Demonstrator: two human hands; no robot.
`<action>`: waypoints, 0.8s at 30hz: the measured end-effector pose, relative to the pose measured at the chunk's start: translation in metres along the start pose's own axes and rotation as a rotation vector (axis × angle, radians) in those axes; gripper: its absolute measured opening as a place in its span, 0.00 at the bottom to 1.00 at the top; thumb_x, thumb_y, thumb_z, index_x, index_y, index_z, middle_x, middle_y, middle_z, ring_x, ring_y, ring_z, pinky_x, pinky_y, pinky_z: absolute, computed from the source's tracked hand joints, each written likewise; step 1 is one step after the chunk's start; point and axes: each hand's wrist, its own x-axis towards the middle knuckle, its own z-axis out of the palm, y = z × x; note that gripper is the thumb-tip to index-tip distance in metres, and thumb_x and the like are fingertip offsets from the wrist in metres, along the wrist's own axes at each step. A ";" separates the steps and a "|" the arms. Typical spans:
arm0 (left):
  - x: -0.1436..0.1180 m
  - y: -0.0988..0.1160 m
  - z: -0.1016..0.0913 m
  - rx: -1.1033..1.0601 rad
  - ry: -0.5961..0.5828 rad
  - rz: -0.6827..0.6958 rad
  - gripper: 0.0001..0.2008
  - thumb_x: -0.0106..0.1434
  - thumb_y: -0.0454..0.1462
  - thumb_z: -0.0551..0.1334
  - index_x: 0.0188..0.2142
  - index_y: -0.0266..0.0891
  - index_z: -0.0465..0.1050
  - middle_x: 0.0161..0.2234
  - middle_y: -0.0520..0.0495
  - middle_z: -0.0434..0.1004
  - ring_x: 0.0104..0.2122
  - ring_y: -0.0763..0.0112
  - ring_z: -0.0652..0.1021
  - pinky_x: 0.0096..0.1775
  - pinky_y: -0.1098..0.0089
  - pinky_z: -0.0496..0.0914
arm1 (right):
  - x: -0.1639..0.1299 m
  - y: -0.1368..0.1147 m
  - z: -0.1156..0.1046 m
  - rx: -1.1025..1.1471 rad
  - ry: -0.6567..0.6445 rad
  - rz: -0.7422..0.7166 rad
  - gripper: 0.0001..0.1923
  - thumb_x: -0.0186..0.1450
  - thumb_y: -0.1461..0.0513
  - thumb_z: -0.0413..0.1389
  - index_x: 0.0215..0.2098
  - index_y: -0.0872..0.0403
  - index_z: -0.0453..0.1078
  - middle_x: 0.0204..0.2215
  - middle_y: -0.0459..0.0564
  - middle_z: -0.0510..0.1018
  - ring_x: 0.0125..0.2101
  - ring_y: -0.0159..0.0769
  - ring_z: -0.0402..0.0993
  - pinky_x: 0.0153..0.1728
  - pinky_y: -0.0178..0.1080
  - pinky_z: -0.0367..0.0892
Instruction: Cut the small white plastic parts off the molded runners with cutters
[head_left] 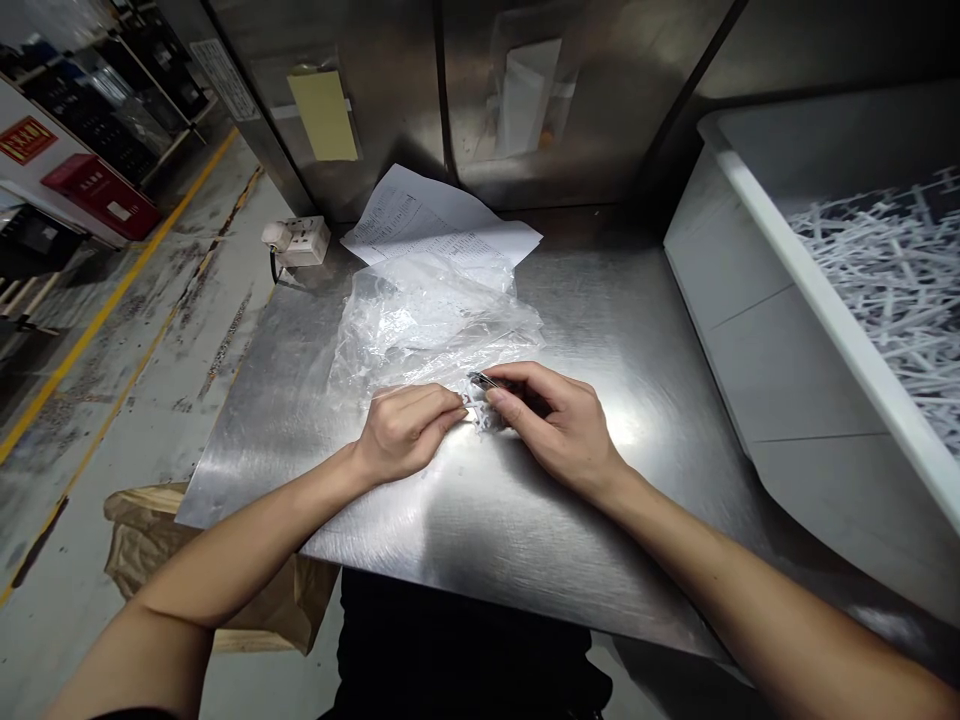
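Observation:
Near the middle of the metal table, my left hand pinches a small white branched plastic piece between thumb and fingertips. My right hand is closed around a small shiny metal clipper, whose tip points left, right at the plastic piece. Most of the clipper is hidden by my right fingers, so its exact shape is unclear. Just beyond both hands lies a crumpled clear plastic bag, with whitish contents showing through it.
Printed paper sheets lie behind the bag. A power socket block with a plug sits at the table's back left corner. On the right, a large grey-white bin holds many white plastic pieces. A brown paper bag stands below the table.

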 end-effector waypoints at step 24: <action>0.003 0.000 0.002 0.050 -0.061 -0.013 0.08 0.81 0.33 0.63 0.42 0.38 0.79 0.30 0.50 0.81 0.28 0.71 0.78 0.34 0.69 0.71 | 0.001 0.006 0.006 0.150 -0.015 0.211 0.14 0.74 0.52 0.65 0.48 0.53 0.85 0.32 0.49 0.84 0.31 0.38 0.78 0.29 0.40 0.68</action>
